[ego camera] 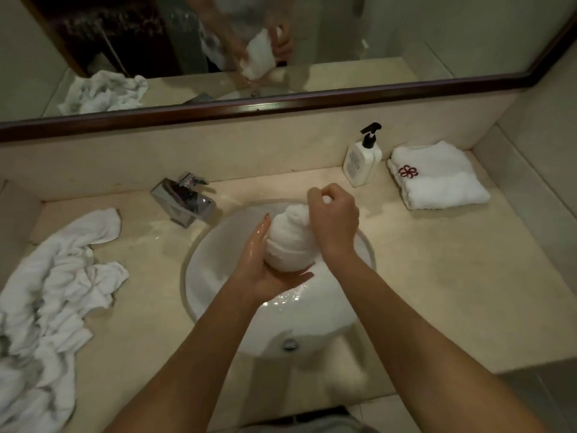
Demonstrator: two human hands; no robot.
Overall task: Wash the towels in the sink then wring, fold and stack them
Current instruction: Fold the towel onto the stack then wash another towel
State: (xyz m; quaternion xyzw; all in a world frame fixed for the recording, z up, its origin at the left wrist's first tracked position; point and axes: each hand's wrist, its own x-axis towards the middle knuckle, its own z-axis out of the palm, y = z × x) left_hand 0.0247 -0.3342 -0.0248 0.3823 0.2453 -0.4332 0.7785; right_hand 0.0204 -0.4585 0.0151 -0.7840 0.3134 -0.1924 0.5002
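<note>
Head view: right hand (334,220) grips towel (288,245) (seemingly twisted), left hand (268,270) cupping.

Sink (218,295) centre; faucet (184,198) far-left of it; crumpled towels (53,292) left; soap bottle (362,160), folded towel (437,179) far-right.

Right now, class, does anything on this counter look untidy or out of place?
Yes: a crumpled white towel heap sprawls over the counter's left end, unlike the folded towel at the right. Water wets the counter beside the faucet.
</note>
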